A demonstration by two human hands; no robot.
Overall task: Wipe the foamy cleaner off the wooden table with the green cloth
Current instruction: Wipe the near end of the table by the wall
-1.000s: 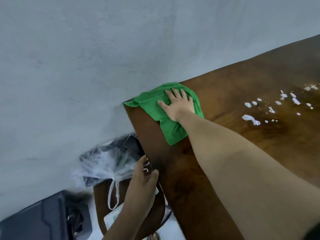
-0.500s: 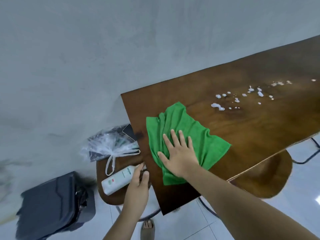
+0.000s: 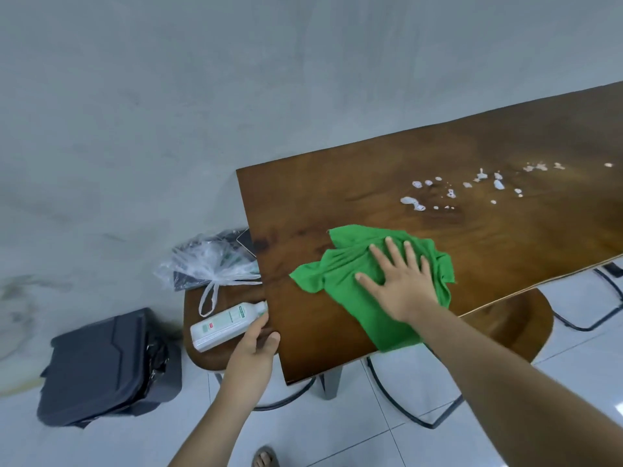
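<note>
The green-and-red label on the white bottle [image 3: 226, 326] was too small to read. The left hand [image 3: 251, 352] touched its neck, grip loose. The right hand [image 3: 401, 288], grip spread flat, pressed the green cloth [image 3: 347, 274] on the counter [image 3: 337, 203]. Foam [image 3: 413, 202] lay at one o'clock of the cloth, a plastic bag [image 3: 209, 264] at nine.

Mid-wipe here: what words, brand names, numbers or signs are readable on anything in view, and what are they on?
Nothing is legible.
Label on the white bottle lying on the stool: green band and small red patch, print too blurred to read.
Marks on the clear plastic bag: faint green, unreadable.
No text shows on the green cloth, wooden table or black bag.
</note>
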